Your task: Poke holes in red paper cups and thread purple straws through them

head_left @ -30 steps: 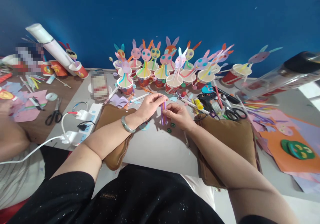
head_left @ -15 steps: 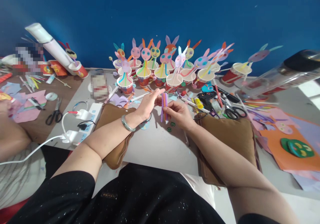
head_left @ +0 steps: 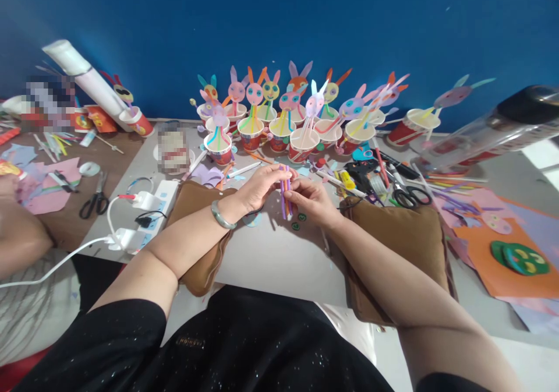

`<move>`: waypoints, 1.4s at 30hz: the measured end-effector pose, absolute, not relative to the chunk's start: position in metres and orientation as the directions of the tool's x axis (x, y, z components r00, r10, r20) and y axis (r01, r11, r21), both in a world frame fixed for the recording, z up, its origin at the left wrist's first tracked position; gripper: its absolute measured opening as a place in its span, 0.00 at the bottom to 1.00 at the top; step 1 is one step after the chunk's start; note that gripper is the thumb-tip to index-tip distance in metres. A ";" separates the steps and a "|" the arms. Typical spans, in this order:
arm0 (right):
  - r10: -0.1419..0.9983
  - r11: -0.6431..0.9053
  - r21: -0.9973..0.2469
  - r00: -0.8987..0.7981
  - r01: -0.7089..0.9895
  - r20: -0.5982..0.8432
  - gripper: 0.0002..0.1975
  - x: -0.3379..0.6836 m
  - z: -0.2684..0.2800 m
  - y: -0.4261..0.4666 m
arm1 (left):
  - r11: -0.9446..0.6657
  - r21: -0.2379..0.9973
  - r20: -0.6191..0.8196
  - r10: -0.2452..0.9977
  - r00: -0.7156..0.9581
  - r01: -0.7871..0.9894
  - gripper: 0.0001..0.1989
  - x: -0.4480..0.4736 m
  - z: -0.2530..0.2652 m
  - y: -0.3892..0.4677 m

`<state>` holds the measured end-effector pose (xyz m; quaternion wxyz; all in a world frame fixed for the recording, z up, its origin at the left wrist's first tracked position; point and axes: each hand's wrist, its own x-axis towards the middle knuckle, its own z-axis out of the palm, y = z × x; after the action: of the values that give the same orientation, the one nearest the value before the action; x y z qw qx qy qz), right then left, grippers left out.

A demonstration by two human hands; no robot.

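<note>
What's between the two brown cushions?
Head view: green discs, a bluish piece by the left cushion, a thin item near the right cushion, bare tabletop toward the person; left hand and right hand with strips over the far end.

Single camera is riding on your head, looking forward and down past your shirt (head_left: pixel 262 345), over the nearby table (head_left: pixel 279 258), facing the blue wall (head_left: pixel 279 19) beyond.

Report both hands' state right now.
Left hand: at the upper part of the straws; grip can't be told.
Right hand: closed, holding the straws.
</note>
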<state>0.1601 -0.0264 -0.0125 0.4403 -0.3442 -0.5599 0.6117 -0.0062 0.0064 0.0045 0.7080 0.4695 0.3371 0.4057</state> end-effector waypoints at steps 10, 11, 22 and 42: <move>0.940 0.023 -0.989 -0.333 -0.148 0.072 0.23 0.161 -0.017 -0.024 | 0.061 0.977 0.008 0.948 0.319 -0.207 0.20 -0.005 0.011 0.003; 0.941 0.024 -0.989 -0.331 -0.146 0.072 0.23 0.161 -0.016 -0.024 | 0.020 0.983 0.037 0.952 0.303 -0.182 0.21 -0.005 0.012 0.002; 0.957 0.064 -0.994 -0.278 -0.086 0.085 0.25 0.161 -0.015 -0.025 | 0.144 0.939 -0.044 0.950 0.308 -0.312 0.25 -0.003 0.003 0.008; 0.958 0.106 -0.992 -0.260 -0.074 0.122 0.24 0.161 -0.014 -0.026 | -0.250 0.968 0.245 0.948 0.203 -0.002 0.20 -0.010 0.004 0.002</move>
<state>0.1612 -0.0258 -0.0140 0.4716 -0.3844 -0.5750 0.5470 -0.0105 0.0025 0.0045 0.4754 0.6126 0.3861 0.4997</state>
